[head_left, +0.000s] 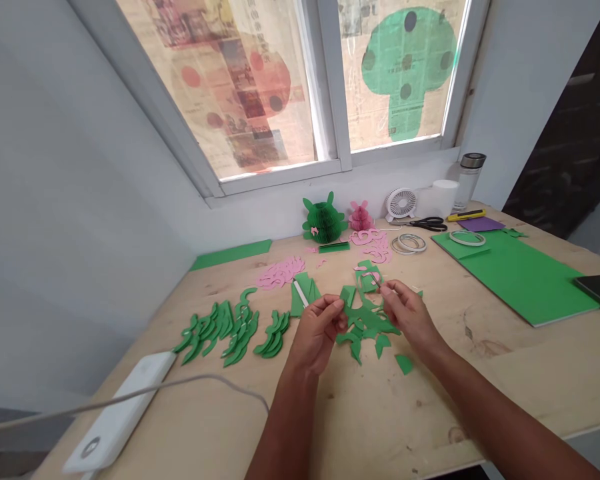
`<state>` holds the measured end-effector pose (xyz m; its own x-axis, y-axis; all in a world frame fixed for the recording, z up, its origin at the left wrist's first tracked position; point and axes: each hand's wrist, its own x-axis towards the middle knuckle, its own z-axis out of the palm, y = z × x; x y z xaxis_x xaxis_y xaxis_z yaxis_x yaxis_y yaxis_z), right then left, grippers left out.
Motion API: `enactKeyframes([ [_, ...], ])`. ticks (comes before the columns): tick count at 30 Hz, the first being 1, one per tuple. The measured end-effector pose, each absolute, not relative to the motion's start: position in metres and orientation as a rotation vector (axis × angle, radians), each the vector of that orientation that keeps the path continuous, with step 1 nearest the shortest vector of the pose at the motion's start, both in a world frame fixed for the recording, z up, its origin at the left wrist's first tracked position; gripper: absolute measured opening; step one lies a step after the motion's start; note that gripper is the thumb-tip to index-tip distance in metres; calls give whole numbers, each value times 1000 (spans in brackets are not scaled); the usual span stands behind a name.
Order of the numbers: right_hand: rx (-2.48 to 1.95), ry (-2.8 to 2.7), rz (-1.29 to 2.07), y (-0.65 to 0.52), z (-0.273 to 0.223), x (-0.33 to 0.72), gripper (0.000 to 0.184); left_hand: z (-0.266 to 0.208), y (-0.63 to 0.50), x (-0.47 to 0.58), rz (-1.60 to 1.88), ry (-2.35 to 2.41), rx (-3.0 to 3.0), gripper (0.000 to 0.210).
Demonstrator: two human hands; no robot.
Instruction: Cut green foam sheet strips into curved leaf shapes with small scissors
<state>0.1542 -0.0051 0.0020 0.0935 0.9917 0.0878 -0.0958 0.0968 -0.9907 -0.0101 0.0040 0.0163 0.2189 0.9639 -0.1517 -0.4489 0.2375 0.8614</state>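
Note:
My left hand [320, 327] is closed in a pinch over the middle of the table. A small green paper piece [349, 295] shows at its fingertips; whether it is gripped or lies behind them I cannot tell. To its right, my right hand [410, 317] pinches a thin, dark, pointed tool [375, 280], mostly hidden by the fingers. A pink paper curl [367, 275] is at the tool's tip, over a green paper piece. Green paper scraps [367, 323] lie beneath and between both hands. A white stick [301, 293] rests on folded green paper beside my left hand.
Cut green paper shapes [240, 333] and pink ones [283, 272] lie left. Behind stand a green honeycomb paper figure [325, 221], a pink one [361, 217] and a small fan [401, 203]. Black scissors [427, 224], tape rolls [409, 244] and green sheets [530, 280] lie right. A cable [200, 377] crosses front left.

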Motion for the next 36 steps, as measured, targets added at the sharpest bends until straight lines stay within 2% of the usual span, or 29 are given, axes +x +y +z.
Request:
enactKeyframes([
  [8,-916,-1274,1364,-15,0,139,29,17,2,-7,1115,753,703,22],
  [23,-1111,-1503,983,-21,-5,136,24,12,-1,7,1308,733,661,17],
  [36,-1153,-1525,882,-21,-5,137,27,12,-5,14,1304,667,586,21],
])
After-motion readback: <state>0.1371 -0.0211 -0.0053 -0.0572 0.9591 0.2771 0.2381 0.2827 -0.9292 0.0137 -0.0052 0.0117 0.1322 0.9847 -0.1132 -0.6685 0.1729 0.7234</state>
